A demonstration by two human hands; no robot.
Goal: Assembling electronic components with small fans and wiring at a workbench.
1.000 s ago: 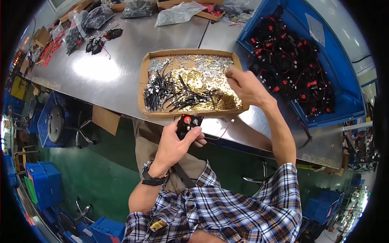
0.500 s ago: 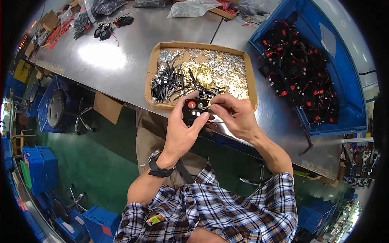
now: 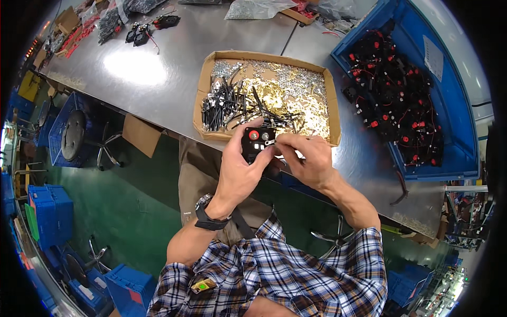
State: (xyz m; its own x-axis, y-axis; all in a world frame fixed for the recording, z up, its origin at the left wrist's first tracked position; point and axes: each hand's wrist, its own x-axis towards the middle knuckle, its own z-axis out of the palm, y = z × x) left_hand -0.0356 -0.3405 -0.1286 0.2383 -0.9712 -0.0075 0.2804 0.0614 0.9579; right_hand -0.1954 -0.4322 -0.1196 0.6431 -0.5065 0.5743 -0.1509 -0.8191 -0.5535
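Crates of blue plastic [image 3: 50, 211] stand at the far left, on the green floor [image 3: 127, 211]. Next comes a blue basket [image 3: 60, 127], with a dark round seat [image 3: 73, 134] showing against it, and then a cardboard piece [image 3: 141, 136] below the front edge of the metal bench [image 3: 179, 95]. On the bench, toward its back left, lie red small parts [image 3: 76, 39] and some black components [image 3: 140, 35].

More to the middle, a shallow cardboard tray [image 3: 206, 79] rests on the bench. In its left portion are short black cables [image 3: 222, 108] with metal ends; beside them is spread a heap of gold-coloured terminals [image 3: 272, 100], and small silver pieces [image 3: 298, 82] lie behind.

Left hand [image 3: 237, 164], with a black wristwatch [image 3: 213, 219] at the wrist, grips a black unit [image 3: 254, 145] between thumb and fingers. This unit is just before the near side of the tray and has on its face a red round terminal [image 3: 253, 135] and, to the right, a silver stud [image 3: 265, 136]. Right hand [image 3: 306, 156] has its fingertips closed on a small metal lug [image 3: 270, 142], which is at the unit's right side.

At the right, a blue bin [image 3: 459, 111] contains many black assemblies [image 3: 401, 100] with red parts and thin red wires.
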